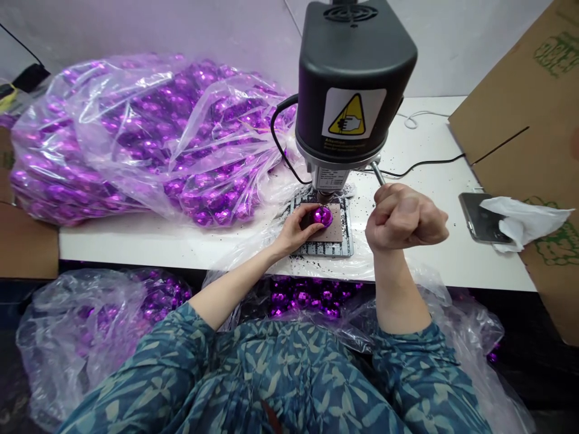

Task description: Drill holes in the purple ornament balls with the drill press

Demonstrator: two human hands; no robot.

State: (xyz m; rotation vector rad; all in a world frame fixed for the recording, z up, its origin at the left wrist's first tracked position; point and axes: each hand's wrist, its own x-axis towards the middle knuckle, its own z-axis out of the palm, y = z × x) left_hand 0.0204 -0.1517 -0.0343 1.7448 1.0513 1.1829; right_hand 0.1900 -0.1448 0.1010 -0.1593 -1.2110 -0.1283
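A shiny purple faceted ball (pixel 322 216) sits on a brown board (pixel 332 234) on the metal base (pixel 344 248) of a small drill press (pixel 353 66). Thumb and fingers of my left hand (pixel 298 229) grip the ball from its left side. Directly above the ball is the chuck (pixel 324 196); its tip is hard to make out. My right hand (pixel 404 218) is closed in a fist around the end of the press's metal feed lever (pixel 377 172), hiding the grip.
A large clear bag (pixel 149 138) full of purple balls lies on the white table (pixel 136 241) at left. More balls (pixel 305 296) lie in plastic below the table edge. At right are a phone (pixel 482 217), a crumpled tissue (pixel 520 220) and a cardboard box (pixel 520 120). Dark shavings surround the base.
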